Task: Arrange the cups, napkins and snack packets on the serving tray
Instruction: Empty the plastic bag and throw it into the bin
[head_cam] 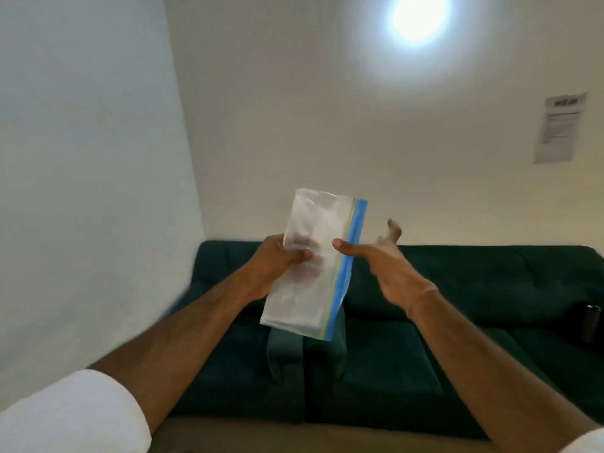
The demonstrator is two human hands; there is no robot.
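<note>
A clear plastic zip bag point(307, 276) with a blue and yellow seal strip along its right edge is held up in front of me, standing roughly upright. My left hand point(277, 259) grips its left side, fingers showing through the plastic. My right hand point(385, 259) is just right of the bag with fingers spread, its thumb tip touching the blue strip. The bag looks empty or holds something pale; I cannot tell which. No tray, cups or napkins are in view.
A dark green sofa point(457, 322) fills the lower half, with an armrest point(287, 351) below the bag. A black object point(591, 322) lies on the sofa at far right. White walls, a paper notice point(560, 129) and a bright lamp point(420, 16) lie beyond.
</note>
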